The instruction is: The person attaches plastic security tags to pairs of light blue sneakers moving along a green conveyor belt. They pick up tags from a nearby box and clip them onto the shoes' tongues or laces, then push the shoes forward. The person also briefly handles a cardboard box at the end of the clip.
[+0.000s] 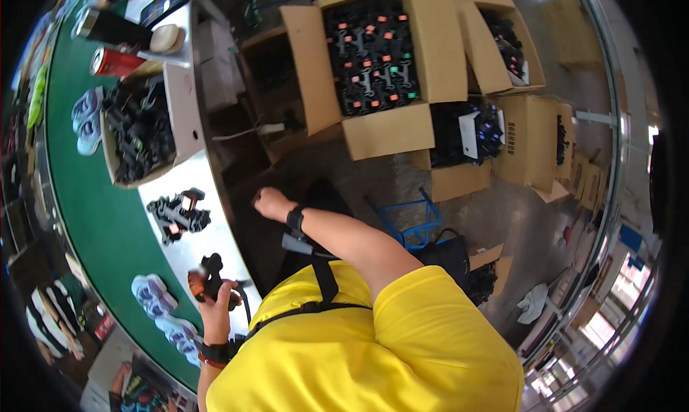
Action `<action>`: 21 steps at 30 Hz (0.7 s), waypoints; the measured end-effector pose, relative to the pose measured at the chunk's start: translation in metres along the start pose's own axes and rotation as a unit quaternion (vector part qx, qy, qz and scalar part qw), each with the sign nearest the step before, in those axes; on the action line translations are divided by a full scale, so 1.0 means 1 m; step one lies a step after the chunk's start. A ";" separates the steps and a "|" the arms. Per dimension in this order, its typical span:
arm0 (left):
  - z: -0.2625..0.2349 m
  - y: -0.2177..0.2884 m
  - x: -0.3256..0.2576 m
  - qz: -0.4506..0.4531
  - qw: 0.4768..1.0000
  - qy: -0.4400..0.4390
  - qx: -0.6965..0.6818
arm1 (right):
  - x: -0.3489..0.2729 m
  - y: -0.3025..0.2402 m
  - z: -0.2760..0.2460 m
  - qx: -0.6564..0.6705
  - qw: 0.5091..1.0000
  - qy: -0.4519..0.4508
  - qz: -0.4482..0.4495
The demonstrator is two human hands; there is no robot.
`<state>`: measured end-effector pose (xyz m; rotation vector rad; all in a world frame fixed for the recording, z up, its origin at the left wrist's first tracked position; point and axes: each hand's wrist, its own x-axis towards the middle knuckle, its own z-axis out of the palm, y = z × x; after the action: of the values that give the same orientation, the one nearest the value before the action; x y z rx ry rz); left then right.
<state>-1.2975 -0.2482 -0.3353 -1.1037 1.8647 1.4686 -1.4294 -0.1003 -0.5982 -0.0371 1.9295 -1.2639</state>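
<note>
My left hand [215,306] is closed around a black plastic part [210,277] with an orange patch on it, just above the white tabletop [189,179]. The part's exact kind is unclear. Farther along the tabletop lies a small group of similar black plastic parts [179,214] with orange tags. Away from the table's edge, my right hand [273,204] hangs in the air over the dark floor space, its fingers curled in, with nothing showing in them. A dark band circles the right wrist.
An open carton [183,110] of black parts stands on the table, beside a red can [115,62] and a dark flask [115,28]. Pale shoes [154,295] lie on the green belt [108,211]. Right of the table are a large open carton [387,136] and a blue stool [416,218].
</note>
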 end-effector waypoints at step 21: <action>-0.048 -0.057 0.011 0.169 0.937 0.039 0.304 | -0.092 -0.166 0.032 -0.032 0.919 -0.319 -0.230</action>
<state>-1.2511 -0.3017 -0.3617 -0.5650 2.4218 0.8887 -1.4109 -0.1676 -0.4187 -0.8750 1.4155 -1.2675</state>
